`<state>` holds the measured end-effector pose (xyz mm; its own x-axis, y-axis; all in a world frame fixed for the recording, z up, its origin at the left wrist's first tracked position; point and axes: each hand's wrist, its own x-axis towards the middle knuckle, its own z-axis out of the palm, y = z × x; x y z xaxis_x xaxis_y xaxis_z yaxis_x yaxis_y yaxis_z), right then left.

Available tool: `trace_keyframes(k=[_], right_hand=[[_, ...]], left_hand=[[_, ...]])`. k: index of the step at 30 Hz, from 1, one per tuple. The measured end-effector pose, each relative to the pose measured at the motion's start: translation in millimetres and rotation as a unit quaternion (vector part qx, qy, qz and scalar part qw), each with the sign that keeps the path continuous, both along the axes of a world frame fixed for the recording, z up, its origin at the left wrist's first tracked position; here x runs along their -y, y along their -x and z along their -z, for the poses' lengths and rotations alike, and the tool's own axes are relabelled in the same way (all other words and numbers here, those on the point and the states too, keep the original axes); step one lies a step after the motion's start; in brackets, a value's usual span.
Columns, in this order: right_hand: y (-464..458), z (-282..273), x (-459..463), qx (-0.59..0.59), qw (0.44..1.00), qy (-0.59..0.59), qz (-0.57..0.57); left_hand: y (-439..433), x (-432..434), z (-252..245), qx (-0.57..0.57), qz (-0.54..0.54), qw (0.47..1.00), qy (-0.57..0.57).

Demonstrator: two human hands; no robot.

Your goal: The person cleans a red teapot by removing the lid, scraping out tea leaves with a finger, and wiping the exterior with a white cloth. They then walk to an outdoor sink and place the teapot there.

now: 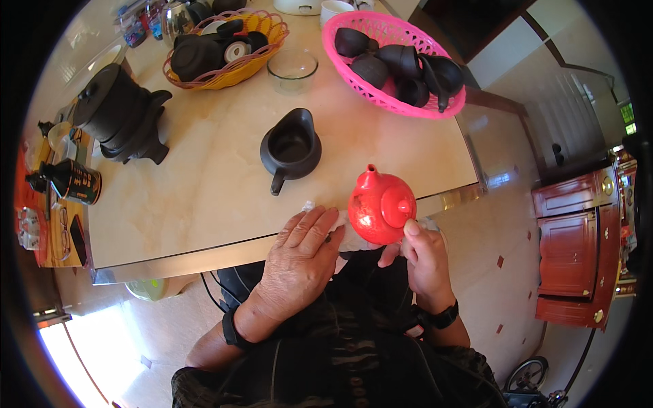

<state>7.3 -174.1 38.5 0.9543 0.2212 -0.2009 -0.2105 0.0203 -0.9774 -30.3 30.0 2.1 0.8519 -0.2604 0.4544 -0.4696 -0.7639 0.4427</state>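
My right hand (pixel 427 257) grips a small red teapot (pixel 382 206) near its lidded end, with the spout pointing away from me, over the table's front edge. My left hand (pixel 303 255) lies back up beside it, on white crumpled tissue (pixel 351 232) that runs on beneath the teapot; the fingers are together and their undersides are hidden. Beyond my left hand a dark clay pitcher (pixel 291 148) with a side handle stands upright on the table (pixel 204 178).
A pink plastic basket (pixel 352 84) and a yellow woven basket (pixel 224 81) hold dark teaware at the back, with a glass bowl (pixel 292 69) between them. At left stand a dark clay pot set (pixel 122 112) and a black tin (pixel 76 181), near eyeglasses (pixel 64 232) and a phone (pixel 78 238).
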Motion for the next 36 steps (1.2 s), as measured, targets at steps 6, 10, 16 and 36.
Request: trace_keyframes(k=[6,10,16,36], right_hand=[[-1.6,3.9,0.7,-0.013,0.999,0.026,-0.023],[-3.2,2.9,2.5,-0.028,0.999,0.009,-0.030],[-5.0,6.5,5.8,-0.021,0.999,0.005,-0.024],[-17.6,20.4,5.8,0.082,0.987,0.075,-0.116]], left_hand=[[-2.3,-2.6,0.1,-0.012,0.017,1.000,-0.006],[-0.2,-8.9,-0.8,0.006,0.009,1.000,-0.001],[20.9,-47.3,-2.9,-0.060,-0.115,0.991,-0.009],[16.7,-61.1,18.8,0.007,-0.206,0.973,-0.102]])
